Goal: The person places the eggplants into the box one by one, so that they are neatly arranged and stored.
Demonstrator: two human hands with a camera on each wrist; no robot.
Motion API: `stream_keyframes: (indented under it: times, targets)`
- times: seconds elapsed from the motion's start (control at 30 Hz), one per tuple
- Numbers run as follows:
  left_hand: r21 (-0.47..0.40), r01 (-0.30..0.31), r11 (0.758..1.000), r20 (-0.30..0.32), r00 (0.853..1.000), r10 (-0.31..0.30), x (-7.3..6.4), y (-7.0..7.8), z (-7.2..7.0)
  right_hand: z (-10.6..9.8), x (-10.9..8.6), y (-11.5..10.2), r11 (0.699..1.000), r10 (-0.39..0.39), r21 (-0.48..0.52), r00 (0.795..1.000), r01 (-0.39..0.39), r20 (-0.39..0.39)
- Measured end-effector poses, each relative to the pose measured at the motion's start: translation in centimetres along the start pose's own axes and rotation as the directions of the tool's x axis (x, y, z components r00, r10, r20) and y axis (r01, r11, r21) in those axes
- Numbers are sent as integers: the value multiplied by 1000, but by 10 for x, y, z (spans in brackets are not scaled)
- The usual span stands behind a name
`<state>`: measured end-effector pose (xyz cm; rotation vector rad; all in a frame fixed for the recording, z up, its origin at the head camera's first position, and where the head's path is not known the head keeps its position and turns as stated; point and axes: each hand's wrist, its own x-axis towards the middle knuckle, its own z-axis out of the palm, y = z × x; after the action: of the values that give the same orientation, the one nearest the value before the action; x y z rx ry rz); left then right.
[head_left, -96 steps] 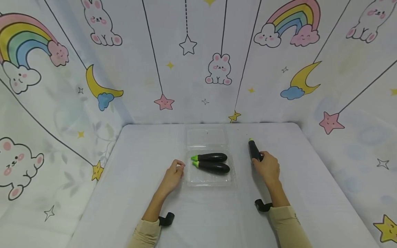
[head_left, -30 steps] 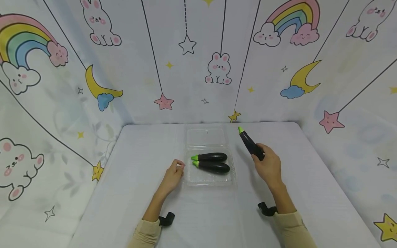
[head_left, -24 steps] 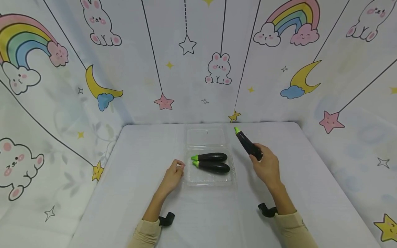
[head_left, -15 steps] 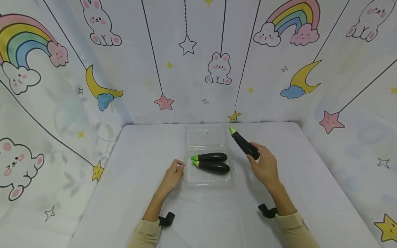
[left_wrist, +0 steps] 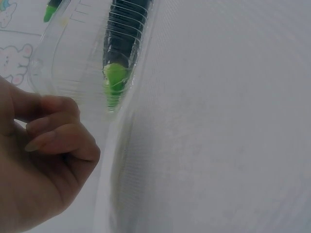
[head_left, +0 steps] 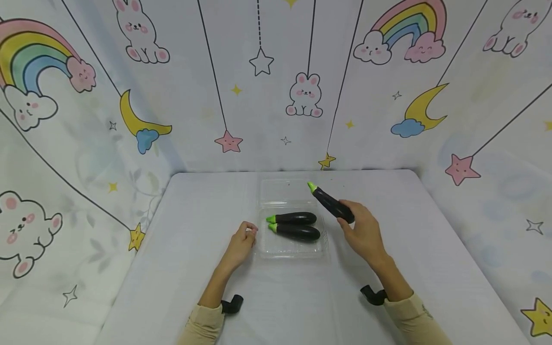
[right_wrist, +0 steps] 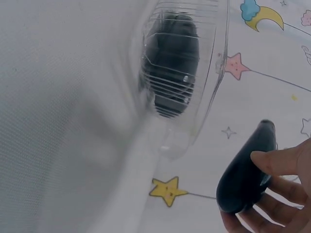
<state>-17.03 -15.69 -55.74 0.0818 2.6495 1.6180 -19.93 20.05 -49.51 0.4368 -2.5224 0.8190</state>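
My right hand grips a dark eggplant by its thick end, raised at the box's right side. The green stem end points up and left, over the hinge area. In the right wrist view, thumb and fingers wrap the same eggplant. A clear plastic box stands with its lid folded back. Two more eggplants, a rear one and a front one, lie side by side in it, stems left. My left hand, fingers curled, holds the box's left edge; the left wrist view hides the exact contact.
The box's lid lies flat towards the back of the white table. A cloth wall with cartoon prints rises behind and on both sides. Each wrist carries a black camera mount.
My right hand has lifted the eggplant off the table on the right and carried it left towards the box, its stem swinging leftwards. The left hand and the box have stayed put.
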Motion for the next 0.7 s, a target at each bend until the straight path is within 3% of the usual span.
stream_keyframes:
  times: [0.37, 0.7]
  targets:
    - [-13, 21, 1000, -7, 1000, -21, 1, 0, 0, 5, -2, -6, 998, -50, 43, 998, 48, 41]
    - [-24, 36, 999, 3, 999, -35, 0, 2, 0, 10, -5, -21, 995, -56, 82, 992, 47, 109]
